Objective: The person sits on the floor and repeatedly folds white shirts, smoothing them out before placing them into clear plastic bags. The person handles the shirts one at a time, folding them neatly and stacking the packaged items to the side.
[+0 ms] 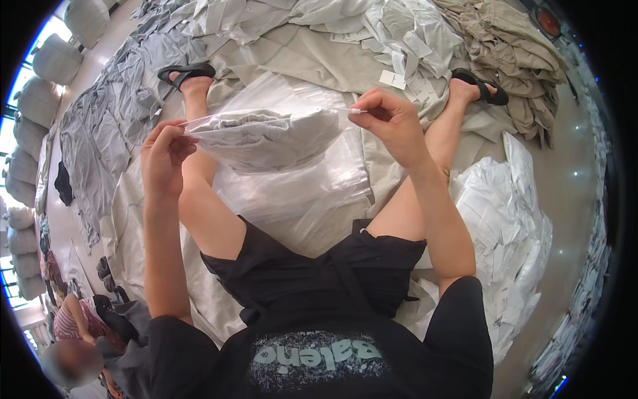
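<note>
Between my two hands a clear plastic zip bag (312, 143) is stretched by its top edge, with a folded pale grey garment (256, 130) inside it. My left hand (164, 149) pinches the bag's left top corner. At the other end, my right hand (391, 120) grips the white zip slider (354, 111) between thumb and fingertips. Under the held bag, a stack of flat clear plastic bags (292, 193) lies on the pale cloth between my legs.
Grey garments (100, 133) are heaped at the left, white tagged ones (405, 40) at the far side, beige ones (512, 46) at the far right. Filled plastic bags (502, 219) pile by my right side. Another person (80, 326) sits at the lower left. Large bundles (56, 60) line the left.
</note>
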`<state>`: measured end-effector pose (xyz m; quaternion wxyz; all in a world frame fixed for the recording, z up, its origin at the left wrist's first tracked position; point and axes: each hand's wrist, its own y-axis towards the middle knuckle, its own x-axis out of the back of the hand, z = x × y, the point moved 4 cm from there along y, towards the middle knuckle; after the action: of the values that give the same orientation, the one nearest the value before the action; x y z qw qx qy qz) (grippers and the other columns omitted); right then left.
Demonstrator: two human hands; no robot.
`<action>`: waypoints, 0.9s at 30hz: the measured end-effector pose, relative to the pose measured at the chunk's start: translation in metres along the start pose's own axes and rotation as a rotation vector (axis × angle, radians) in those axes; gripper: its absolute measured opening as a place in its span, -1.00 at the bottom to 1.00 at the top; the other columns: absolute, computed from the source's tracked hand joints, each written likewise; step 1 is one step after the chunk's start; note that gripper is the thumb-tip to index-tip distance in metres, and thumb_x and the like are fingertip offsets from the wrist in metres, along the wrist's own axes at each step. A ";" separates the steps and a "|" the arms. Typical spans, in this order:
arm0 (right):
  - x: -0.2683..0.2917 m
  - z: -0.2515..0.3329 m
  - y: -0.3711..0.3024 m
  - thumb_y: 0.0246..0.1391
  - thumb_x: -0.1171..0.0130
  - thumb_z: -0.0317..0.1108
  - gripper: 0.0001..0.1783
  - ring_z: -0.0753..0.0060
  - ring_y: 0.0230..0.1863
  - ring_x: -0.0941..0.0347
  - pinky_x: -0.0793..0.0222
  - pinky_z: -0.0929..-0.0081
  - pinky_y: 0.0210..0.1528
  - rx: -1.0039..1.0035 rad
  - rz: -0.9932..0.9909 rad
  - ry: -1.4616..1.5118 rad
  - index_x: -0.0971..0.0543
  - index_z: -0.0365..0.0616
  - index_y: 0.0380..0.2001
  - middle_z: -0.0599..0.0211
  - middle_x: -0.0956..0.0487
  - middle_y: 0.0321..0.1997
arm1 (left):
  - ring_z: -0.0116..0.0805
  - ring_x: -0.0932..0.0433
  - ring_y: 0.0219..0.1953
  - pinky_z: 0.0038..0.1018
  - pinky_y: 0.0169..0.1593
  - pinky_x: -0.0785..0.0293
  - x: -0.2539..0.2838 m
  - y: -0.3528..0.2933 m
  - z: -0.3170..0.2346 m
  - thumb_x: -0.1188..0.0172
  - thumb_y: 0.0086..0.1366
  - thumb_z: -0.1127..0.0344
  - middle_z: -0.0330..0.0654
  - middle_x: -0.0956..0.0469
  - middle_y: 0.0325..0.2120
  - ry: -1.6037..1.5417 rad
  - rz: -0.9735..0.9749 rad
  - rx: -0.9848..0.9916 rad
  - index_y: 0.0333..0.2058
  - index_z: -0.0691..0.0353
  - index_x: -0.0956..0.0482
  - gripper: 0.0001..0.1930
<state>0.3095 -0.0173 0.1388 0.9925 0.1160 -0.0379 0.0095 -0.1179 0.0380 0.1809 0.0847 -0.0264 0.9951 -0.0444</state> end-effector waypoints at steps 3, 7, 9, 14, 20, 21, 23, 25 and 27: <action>-0.004 -0.011 -0.004 0.25 -0.49 -0.48 -0.89 0.73 -0.22 -0.57 -0.50 0.67 -0.12 0.019 -0.091 0.033 -0.79 -0.23 -0.18 0.53 -0.68 -0.19 | -0.41 -0.71 -0.40 -0.56 -0.34 -0.56 0.001 0.014 0.014 -0.21 0.37 0.48 -0.13 -0.72 -0.37 0.111 -0.039 0.042 -0.09 0.42 -0.72 -0.79; -0.020 -0.011 0.001 0.26 -0.49 -0.45 -0.87 0.74 -0.26 -0.55 -0.49 0.67 -0.15 -0.005 -0.129 0.077 -0.81 -0.24 -0.16 0.53 -0.70 -0.17 | -0.50 -0.63 -0.45 -0.62 -0.38 -0.44 0.005 0.033 0.023 -0.29 0.36 0.50 -0.21 -0.70 -0.39 0.094 -0.144 -0.006 -0.08 0.42 -0.73 -0.80; -0.020 -0.017 0.009 0.30 -0.47 -0.41 -0.82 0.71 -0.27 -0.57 -0.50 0.67 -0.16 -0.093 -0.159 0.088 -0.81 -0.23 -0.08 0.46 -0.74 -0.25 | -0.58 -0.49 -0.46 -0.63 -0.39 -0.35 0.004 0.045 0.027 -0.31 0.39 0.48 -0.27 -0.66 -0.36 0.042 -0.215 -0.113 -0.09 0.40 -0.73 -0.82; -0.020 -0.015 0.010 0.34 -0.43 -0.43 -0.83 0.66 -0.23 -0.60 -0.54 0.63 -0.06 -0.034 -0.223 0.181 -0.81 -0.25 -0.07 0.49 -0.73 -0.27 | -0.37 -0.62 -0.31 -0.38 -0.10 -0.55 -0.091 0.005 0.002 -0.35 0.45 0.41 -0.27 -0.68 -0.30 0.537 -0.032 -0.751 -0.03 0.28 -0.74 -0.83; -0.013 -0.015 -0.005 0.34 -0.42 -0.46 -0.80 0.61 -0.20 -0.66 -0.60 0.59 -0.05 -0.030 -0.259 0.221 -0.76 -0.32 -0.04 0.34 -0.78 -0.21 | 0.07 -0.67 -0.17 -0.11 0.00 -0.56 -0.211 -0.008 0.013 -0.37 0.38 0.31 -0.01 -0.72 -0.23 1.026 0.623 -0.951 -0.07 0.25 -0.77 -0.79; -0.013 -0.015 -0.006 0.34 -0.41 -0.46 -0.80 0.60 -0.20 -0.66 -0.61 0.58 -0.06 -0.022 -0.278 0.233 -0.75 -0.34 -0.04 0.32 -0.78 -0.22 | 0.06 -0.68 -0.15 -0.10 0.00 -0.56 -0.214 -0.002 0.019 -0.36 0.38 0.30 0.01 -0.73 -0.22 1.045 0.716 -0.845 -0.09 0.24 -0.78 -0.79; -0.010 -0.020 -0.011 0.33 -0.42 -0.48 -0.81 0.59 -0.19 -0.68 -0.62 0.58 -0.05 -0.025 -0.284 0.286 -0.75 -0.34 -0.06 0.32 -0.78 -0.21 | 0.08 -0.68 -0.15 -0.09 -0.01 -0.56 -0.222 0.004 0.017 -0.34 0.39 0.31 0.00 -0.72 -0.29 1.069 0.748 -0.812 -0.12 0.26 -0.78 -0.81; -0.008 -0.026 -0.014 0.33 -0.41 -0.48 -0.81 0.58 -0.17 -0.69 -0.63 0.57 -0.03 -0.034 -0.295 0.328 -0.75 -0.34 -0.05 0.31 -0.78 -0.20 | 0.01 -0.67 -0.15 -0.12 0.01 -0.56 -0.230 -0.002 0.011 -0.34 0.39 0.30 -0.06 -0.72 -0.31 1.100 0.729 -0.838 -0.11 0.24 -0.76 -0.82; -0.006 -0.027 -0.015 0.34 -0.40 -0.48 -0.81 0.57 -0.17 -0.70 -0.64 0.57 -0.03 -0.027 -0.304 0.334 -0.74 -0.35 -0.05 0.30 -0.78 -0.19 | -0.03 -0.67 -0.13 -0.14 0.01 -0.56 -0.242 -0.013 0.010 -0.34 0.40 0.31 -0.09 -0.71 -0.27 1.095 0.655 -1.029 -0.09 0.22 -0.74 -0.82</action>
<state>0.3058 -0.0260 0.1087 0.9765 0.1040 0.1446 -0.1217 0.1223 0.0393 0.2123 -0.4272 0.2554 0.7485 0.4382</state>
